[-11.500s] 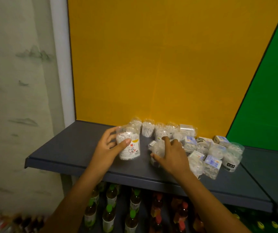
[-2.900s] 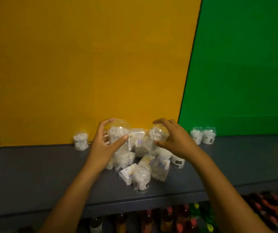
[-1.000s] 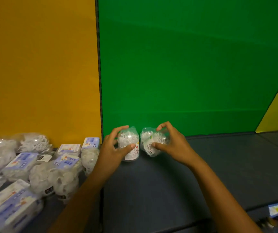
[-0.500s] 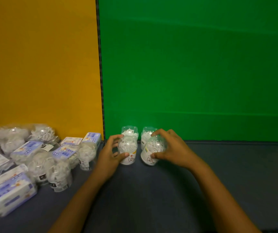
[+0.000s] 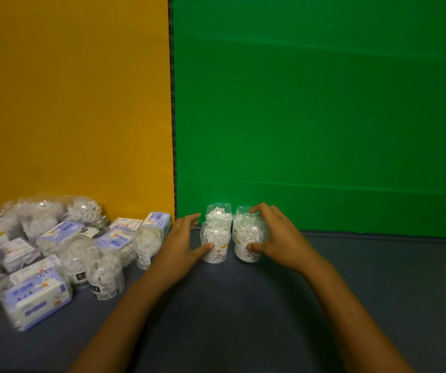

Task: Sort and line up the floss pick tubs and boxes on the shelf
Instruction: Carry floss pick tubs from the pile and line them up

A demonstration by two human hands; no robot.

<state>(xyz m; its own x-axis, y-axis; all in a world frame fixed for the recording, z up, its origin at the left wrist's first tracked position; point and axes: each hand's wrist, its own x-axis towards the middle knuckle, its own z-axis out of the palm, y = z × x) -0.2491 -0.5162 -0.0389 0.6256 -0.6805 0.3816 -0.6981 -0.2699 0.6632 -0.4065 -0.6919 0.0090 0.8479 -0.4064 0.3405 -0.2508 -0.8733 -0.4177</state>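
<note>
Both tubs are now standing on the shelf (image 5: 243, 305) at frame centre: left hand (image 5: 182, 247) is loosening off the left cartoon-label tub (image 5: 214, 242), right hand (image 5: 279, 239) still grasping the right cartoon-label tub (image 5: 248, 242), squaring a second row; unsorted pile (image 5: 54, 251) is waiting lower left.

Four tubs stand on the shelf (image 5: 270, 305) in two rows of two near its back edge: front-left tub (image 5: 215, 244), front-right tub (image 5: 248, 242), back-left tub (image 5: 218, 212) and back-right tub (image 5: 240, 212) just behind them. A jumble of boxes and tubs (image 5: 54, 251) lies to the left, towards the shelf's left edge.
</note>
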